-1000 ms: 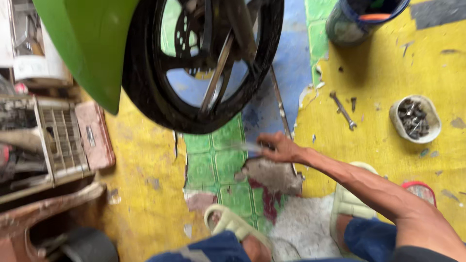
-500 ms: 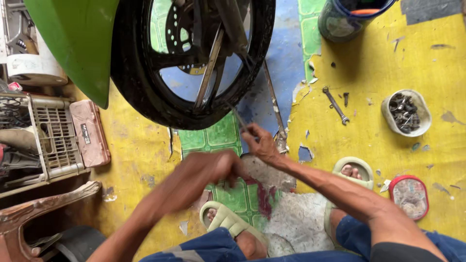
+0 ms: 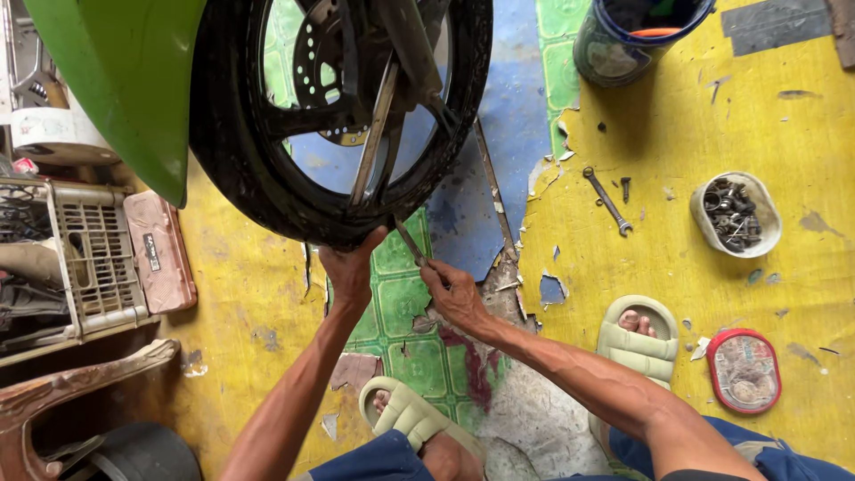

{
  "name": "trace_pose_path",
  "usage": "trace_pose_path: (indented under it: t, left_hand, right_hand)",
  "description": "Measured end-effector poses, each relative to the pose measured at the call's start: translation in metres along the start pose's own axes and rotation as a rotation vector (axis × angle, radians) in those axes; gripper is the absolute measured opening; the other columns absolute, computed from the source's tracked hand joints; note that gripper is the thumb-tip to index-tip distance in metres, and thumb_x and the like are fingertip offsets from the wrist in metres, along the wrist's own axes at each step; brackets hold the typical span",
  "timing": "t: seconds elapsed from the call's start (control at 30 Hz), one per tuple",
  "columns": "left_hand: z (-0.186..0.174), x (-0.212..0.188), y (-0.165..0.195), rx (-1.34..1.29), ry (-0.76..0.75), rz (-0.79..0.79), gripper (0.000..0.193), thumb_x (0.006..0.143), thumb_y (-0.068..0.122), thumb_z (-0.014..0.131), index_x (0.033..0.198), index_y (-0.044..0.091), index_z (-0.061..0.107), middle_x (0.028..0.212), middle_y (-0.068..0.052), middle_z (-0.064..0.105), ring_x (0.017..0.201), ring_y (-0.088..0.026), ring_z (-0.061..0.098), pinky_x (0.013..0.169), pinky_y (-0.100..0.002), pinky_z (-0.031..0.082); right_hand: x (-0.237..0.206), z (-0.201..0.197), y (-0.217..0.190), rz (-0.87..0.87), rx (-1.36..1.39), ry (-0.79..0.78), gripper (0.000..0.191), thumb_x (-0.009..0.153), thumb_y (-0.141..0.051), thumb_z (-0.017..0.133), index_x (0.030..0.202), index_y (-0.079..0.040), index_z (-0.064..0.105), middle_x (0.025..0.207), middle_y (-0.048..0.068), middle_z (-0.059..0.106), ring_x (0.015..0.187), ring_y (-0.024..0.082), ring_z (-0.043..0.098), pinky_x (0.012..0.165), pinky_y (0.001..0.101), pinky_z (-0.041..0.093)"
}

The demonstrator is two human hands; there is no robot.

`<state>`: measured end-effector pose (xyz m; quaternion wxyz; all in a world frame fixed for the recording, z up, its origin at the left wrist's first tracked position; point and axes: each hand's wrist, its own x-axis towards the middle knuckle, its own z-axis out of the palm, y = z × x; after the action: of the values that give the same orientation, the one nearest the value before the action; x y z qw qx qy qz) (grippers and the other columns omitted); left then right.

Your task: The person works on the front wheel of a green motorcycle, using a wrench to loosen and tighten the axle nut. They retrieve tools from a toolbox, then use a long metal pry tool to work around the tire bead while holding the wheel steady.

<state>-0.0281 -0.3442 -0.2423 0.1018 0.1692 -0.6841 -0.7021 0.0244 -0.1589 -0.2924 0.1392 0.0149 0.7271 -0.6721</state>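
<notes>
The right hand has its fingers closed around a thin metal tool that slants up to the tyre's lower edge. The left hand lies open, fingertips pressed against the tyre just beside the tool. On the floor, a white bowl holds dark bolts and nuts; a blue bucket stands farther off.

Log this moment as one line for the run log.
left hand: pressed on tyre | right hand: holds thin metal tool at wheel's bottom edge | spanner, bowl of bolts: on yellow floor

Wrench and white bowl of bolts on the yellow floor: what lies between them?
Head view: only a small bolt beside the wrench; otherwise bare yellow floor up to the bowl.
</notes>
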Motion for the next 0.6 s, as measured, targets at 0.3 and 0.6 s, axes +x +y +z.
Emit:
trace_pose_path:
  t: [0.3,0.6]
  left_hand:
    - [-0.004,0.012,-0.030,-0.062,0.043,0.109,0.047,0.076,-0.007,0.089,0.116,-0.002,0.065,0.107,-0.004,0.070,0.095,-0.014,0.066,0.085,-0.030,0.056]
    - [-0.021,0.042,-0.062,-0.108,-0.005,0.063,0.044,0.073,-0.013,0.086,0.112,-0.004,0.069,0.105,-0.005,0.070,0.093,-0.015,0.065,0.086,-0.031,0.056]
  right_hand:
    - [0.010,0.022,-0.019,-0.073,-0.058,0.095,0.031,0.101,-0.023,0.064,0.121,-0.002,0.071,0.065,0.011,0.063,0.056,0.008,0.051,0.047,0.0318,0.041]
    - [0.027,0.057,-0.005,-0.204,-0.035,0.190,0.033,0.104,-0.021,0.061,0.126,0.002,0.069,0.066,0.014,0.058,0.058,0.010,0.050,0.051,0.0316,0.042]
